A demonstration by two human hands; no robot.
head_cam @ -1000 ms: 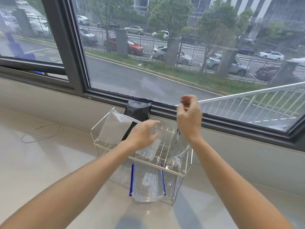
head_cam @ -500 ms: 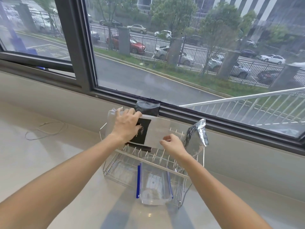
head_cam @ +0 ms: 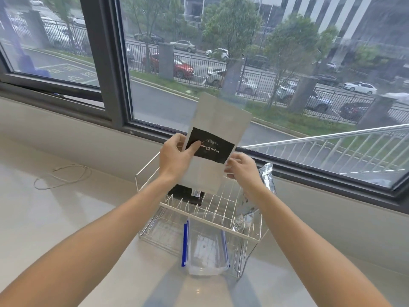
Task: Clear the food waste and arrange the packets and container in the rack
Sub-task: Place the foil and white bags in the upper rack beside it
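A grey coffee packet with a black label is held upright above the white wire rack. My left hand grips its left edge with the thumb on the label. My right hand pinches its lower right edge. A black packet lies flat on the rack's upper tier, partly hidden by the grey one. A crinkled silver packet stands at the rack's right end. A clear container with blue clips sits in the lower tier.
The rack stands on a pale counter below a large window with a dark frame. A thin white cable loops on the counter to the left. A low wall ledge runs behind the rack.
Both hands have lifted the grey packet up out of the rack's upper tier. The black packet now lies flat instead of standing behind it. The right hand moved from the silver packet to the grey one.
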